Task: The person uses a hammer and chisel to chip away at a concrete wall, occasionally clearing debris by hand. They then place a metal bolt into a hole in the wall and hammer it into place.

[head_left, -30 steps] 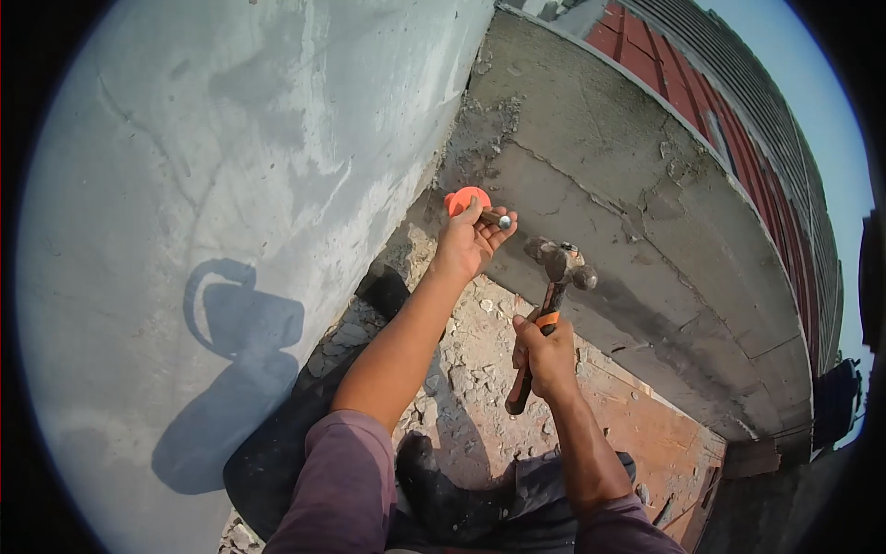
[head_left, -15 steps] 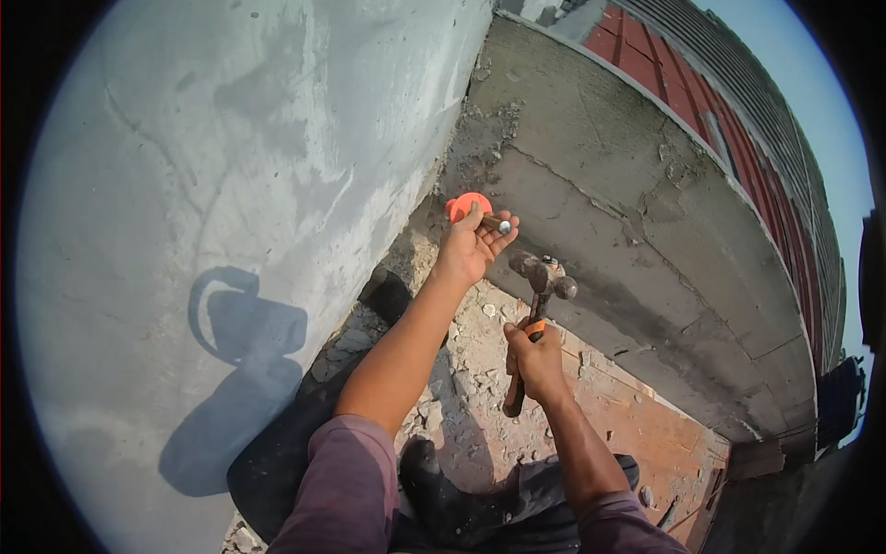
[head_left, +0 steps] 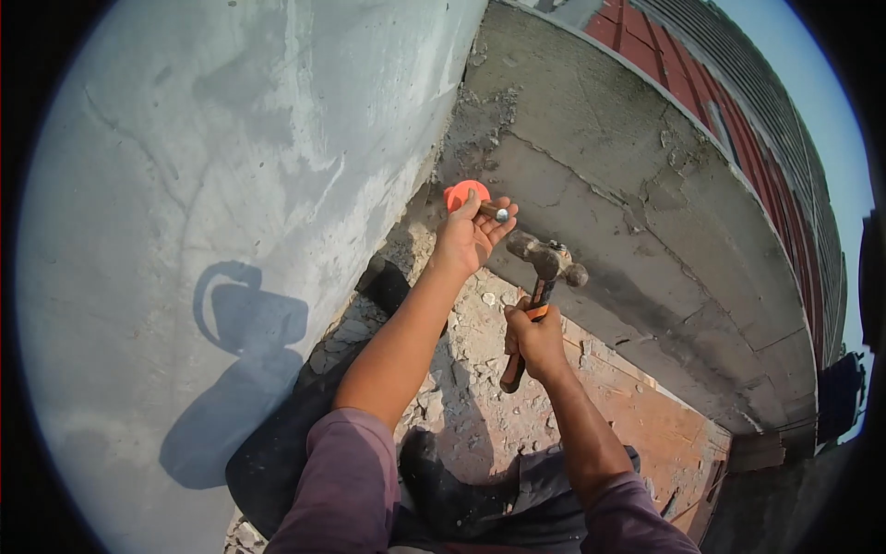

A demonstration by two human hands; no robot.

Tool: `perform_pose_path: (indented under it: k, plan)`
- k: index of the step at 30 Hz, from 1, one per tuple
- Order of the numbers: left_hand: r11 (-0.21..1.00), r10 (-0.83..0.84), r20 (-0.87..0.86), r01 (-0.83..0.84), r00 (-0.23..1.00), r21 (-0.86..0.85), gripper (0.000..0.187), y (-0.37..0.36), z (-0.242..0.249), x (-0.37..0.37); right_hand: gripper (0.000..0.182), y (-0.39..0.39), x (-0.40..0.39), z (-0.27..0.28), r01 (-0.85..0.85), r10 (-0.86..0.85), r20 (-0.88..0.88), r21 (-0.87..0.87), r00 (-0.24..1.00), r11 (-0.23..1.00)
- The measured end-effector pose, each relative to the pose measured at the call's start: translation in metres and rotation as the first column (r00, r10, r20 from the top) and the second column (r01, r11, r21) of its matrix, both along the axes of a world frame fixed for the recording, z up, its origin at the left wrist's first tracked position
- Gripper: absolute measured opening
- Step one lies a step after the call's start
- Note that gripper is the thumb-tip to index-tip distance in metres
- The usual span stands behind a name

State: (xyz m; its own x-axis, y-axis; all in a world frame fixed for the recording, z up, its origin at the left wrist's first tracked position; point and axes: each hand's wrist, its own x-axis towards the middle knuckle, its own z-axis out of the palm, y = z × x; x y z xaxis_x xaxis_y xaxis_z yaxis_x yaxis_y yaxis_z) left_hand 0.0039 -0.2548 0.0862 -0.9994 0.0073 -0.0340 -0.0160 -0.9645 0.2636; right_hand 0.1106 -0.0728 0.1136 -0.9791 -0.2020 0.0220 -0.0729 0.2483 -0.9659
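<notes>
My left hand (head_left: pixel 461 244) is closed around a chisel (head_left: pixel 496 212), with the thumb along its shaft. Its round metal striking end points toward the right. Behind the thumb sits the chisel's bright orange-red round guard (head_left: pixel 468 193), close to the corner where two walls meet; the chisel's far end is hidden. My right hand (head_left: pixel 537 342) grips a hammer (head_left: pixel 543 288) by its black and orange handle. The worn, dusty hammer head is raised just to the right of and below the chisel's striking end, apart from it.
A smooth grey wall (head_left: pixel 249 166) rises on the left, carrying my shadow. A low, cracked cement wall (head_left: pixel 609 212) curves along the right. Broken rubble (head_left: pixel 429 406) and a dusty wooden board (head_left: pixel 646 420) lie underfoot around my dark boots. Red roofing (head_left: pixel 646 51) shows beyond.
The hammer and my right hand have risen slightly, and the hammer's handle has tilted a little. My left hand has shifted slightly up in view with the chisel still held.
</notes>
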Motion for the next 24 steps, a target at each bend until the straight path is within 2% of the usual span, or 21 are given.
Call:
perform_pose_path:
  k: [2, 4, 6, 7, 8, 11, 12, 13, 14, 15, 16, 18, 20, 22, 23, 24]
  plan:
    - [1.0, 0.02, 0.002, -0.02, 1.0, 0.002, 0.037, -0.004, -0.005, -0.002, 0.023, 0.005, 0.015, 0.011, 0.012, -0.008, 0.129, -0.03, 0.992, 0.999]
    - [0.999, 0.034, -0.056, -0.036, 0.998, -0.024, 0.037, -0.002, -0.006, -0.007, 0.025, 0.014, 0.025, 0.053, 0.0, 0.0, -0.013, -0.043, 1.0, 0.999]
    - [1.0, -0.001, -0.067, 0.0, 0.998, -0.018, 0.038, -0.005, -0.012, -0.008, 0.027, 0.017, 0.037, 0.11, -0.056, -0.011, -0.275, -0.233, 0.961, 0.971]
    - [1.0, -0.017, -0.076, 0.016, 0.997, -0.016, 0.039, -0.006, -0.012, -0.008, 0.027, 0.018, 0.038, 0.132, -0.11, -0.05, -0.493, -0.289, 0.869, 0.951]
    - [0.999, -0.036, -0.088, 0.035, 0.995, -0.015, 0.039, -0.007, -0.012, -0.008, 0.028, 0.016, 0.035, 0.146, -0.173, -0.107, -0.681, -0.33, 0.725, 0.928]
    - [0.999, -0.039, -0.083, 0.037, 0.996, -0.028, 0.04, -0.011, -0.012, -0.01, 0.029, 0.001, 0.017, 0.154, -0.284, -0.326, -0.884, -0.425, 0.335, 0.86]
    - [0.998, -0.048, -0.081, 0.045, 0.996, -0.031, 0.04, -0.008, -0.011, -0.008, 0.026, -0.004, 0.01, 0.124, -0.197, -0.251, -0.844, -0.379, 0.474, 0.904]
    - [0.999, -0.029, -0.043, 0.028, 0.999, -0.033, 0.039, -0.006, -0.008, -0.006, 0.023, -0.01, -0.003, 0.072, -0.118, -0.186, -0.777, -0.316, 0.601, 0.941]
    - [0.999, -0.013, -0.016, 0.012, 1.0, -0.043, 0.039, -0.007, -0.001, -0.007, 0.024, -0.007, -0.006, 0.043, -0.106, -0.066, -0.516, -0.297, 0.854, 0.949]
    - [0.999, -0.006, 0.026, 0.007, 1.0, -0.054, 0.039, -0.004, 0.001, -0.001, 0.025, -0.004, -0.008, 0.014, -0.071, 0.048, -0.105, -0.232, 0.993, 0.97]
    - [0.997, -0.045, 0.009, 0.045, 0.999, -0.058, 0.038, -0.006, 0.002, -0.004, 0.026, -0.001, -0.011, -0.014, -0.072, 0.104, 0.255, -0.128, 0.961, 0.989]
    - [0.995, -0.093, -0.01, 0.092, 0.996, -0.036, 0.038, -0.01, -0.008, -0.008, 0.027, 0.02, 0.024, -0.011, -0.006, 0.026, 0.19, -0.106, 0.981, 0.994]
    - [0.998, -0.015, 0.058, 0.011, 0.998, 0.069, 0.035, -0.007, -0.004, -0.013, 0.025, 0.049, 0.05, -0.024, 0.08, -0.087, 0.194, 0.043, 0.977, 0.996]
    - [0.976, 0.11, 0.17, -0.139, 0.979, 0.168, 0.032, -0.003, -0.006, -0.032, 0.029, 0.072, 0.07, -0.056, 0.105, -0.112, 0.286, 0.039, 0.952, 0.994]
    - [0.943, 0.081, 0.256, -0.157, 0.963, 0.292, 0.028, 0.001, 0.002, -0.031, 0.029, 0.082, 0.081, -0.073, 0.113, -0.114, 0.36, 0.024, 0.926, 0.993]
    - [0.933, 0.048, 0.191, -0.112, 0.98, 0.343, 0.028, 0.002, -0.003, -0.028, 0.028, 0.089, 0.095, -0.086, 0.123, -0.114, 0.436, 0.009, 0.893, 0.992]
